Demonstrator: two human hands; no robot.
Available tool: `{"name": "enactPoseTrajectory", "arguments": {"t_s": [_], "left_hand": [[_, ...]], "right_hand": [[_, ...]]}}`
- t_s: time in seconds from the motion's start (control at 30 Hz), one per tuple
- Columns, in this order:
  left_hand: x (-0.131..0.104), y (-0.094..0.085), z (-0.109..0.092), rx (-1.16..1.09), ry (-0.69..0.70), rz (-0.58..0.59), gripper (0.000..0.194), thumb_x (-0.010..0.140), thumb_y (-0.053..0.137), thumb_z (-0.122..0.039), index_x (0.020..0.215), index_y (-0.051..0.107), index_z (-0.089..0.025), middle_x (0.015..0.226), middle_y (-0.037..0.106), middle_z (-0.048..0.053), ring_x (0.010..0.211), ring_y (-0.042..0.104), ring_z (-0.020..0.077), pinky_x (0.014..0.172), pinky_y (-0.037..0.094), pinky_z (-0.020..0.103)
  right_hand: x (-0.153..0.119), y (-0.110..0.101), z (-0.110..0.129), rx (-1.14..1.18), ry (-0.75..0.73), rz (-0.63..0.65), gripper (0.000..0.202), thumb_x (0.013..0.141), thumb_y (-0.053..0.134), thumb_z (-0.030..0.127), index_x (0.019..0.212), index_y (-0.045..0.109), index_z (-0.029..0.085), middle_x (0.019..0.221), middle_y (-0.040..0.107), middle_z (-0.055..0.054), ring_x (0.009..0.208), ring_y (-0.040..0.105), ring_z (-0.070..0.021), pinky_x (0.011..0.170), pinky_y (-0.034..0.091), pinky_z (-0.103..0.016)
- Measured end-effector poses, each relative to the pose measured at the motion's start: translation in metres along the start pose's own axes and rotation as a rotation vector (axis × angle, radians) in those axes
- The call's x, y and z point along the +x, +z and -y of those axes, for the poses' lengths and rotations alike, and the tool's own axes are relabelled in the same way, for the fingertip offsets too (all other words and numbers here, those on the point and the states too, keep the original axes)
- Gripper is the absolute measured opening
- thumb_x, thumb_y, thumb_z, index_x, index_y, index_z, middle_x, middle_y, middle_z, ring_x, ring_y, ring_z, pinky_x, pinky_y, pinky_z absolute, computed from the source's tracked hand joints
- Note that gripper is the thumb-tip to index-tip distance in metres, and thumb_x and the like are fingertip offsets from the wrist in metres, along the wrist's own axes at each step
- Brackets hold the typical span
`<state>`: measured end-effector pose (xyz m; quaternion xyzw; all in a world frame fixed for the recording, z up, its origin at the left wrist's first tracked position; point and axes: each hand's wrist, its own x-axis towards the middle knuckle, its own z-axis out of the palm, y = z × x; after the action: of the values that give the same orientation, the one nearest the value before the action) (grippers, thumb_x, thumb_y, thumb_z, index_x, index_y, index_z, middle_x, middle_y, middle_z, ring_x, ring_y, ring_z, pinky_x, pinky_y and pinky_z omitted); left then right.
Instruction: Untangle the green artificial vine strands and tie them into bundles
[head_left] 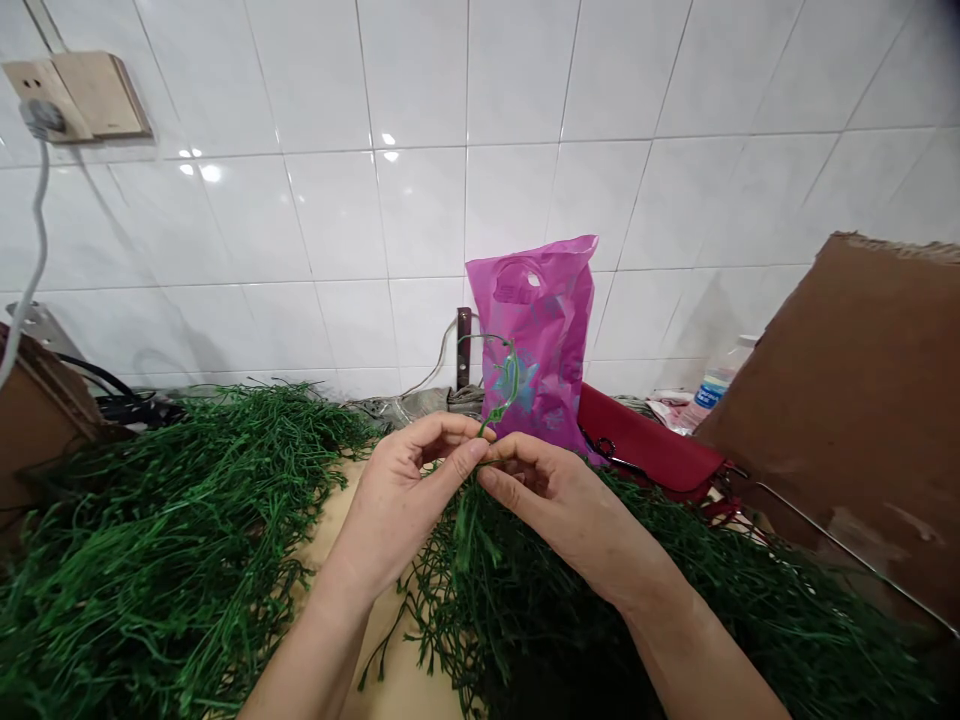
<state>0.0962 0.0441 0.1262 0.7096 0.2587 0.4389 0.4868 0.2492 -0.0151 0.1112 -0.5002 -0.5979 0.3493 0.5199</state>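
My left hand point(409, 490) pinches a thin green stem point(510, 385) between thumb and forefinger, its curled tip rising above the fingers. Touching it from the right, my right hand point(566, 505) has thumb and forefinger pressed together at the same stem. More green strands point(472, 540) hang down below the fingertips. A dark green pile of stems point(525, 620) lies beneath my right hand and spreads to the right. Another large green pile point(165, 530) lies left of my left arm. The exact point where the fingertips meet is partly hidden.
A pink plastic bag point(536, 340) stands against the tiled wall. Beside it lie a red pouch point(652, 440) and scissors point(607, 450). A bottle point(712, 385) and brown cardboard point(847, 400) stand at right. The beige tabletop point(397, 640) shows between the piles.
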Motion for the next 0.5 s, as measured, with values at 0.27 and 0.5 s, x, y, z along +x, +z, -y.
{"name": "enactPoseTrajectory", "arguments": {"t_s": [0.27, 0.5], "left_hand": [[0.002, 0.003, 0.005, -0.373, -0.103, -0.008, 0.01, 0.085, 0.073, -0.025, 0.091, 0.071, -0.017, 0.081, 0.071, 0.001, 0.08, 0.065, 0.0121, 0.075, 0.051, 0.02], [0.007, 0.01, 0.0, -0.979, -0.415, -0.03, 0.016, 0.086, 0.064, 0.0, 0.078, 0.07, -0.012, 0.073, 0.07, 0.001, 0.071, 0.071, 0.0071, 0.067, 0.057, 0.011]], "right_hand": [[-0.001, -0.004, 0.007, -0.065, -0.045, 0.032, 0.014, 0.09, 0.059, 0.034, 0.087, 0.062, 0.021, 0.08, 0.06, 0.001, 0.074, 0.053, -0.0139, 0.068, 0.044, -0.025], [-0.005, -0.014, 0.012, 0.19, -0.064, 0.095, 0.017, 0.088, 0.063, 0.037, 0.083, 0.059, 0.021, 0.075, 0.06, 0.001, 0.068, 0.051, -0.0119, 0.062, 0.041, -0.023]]}}
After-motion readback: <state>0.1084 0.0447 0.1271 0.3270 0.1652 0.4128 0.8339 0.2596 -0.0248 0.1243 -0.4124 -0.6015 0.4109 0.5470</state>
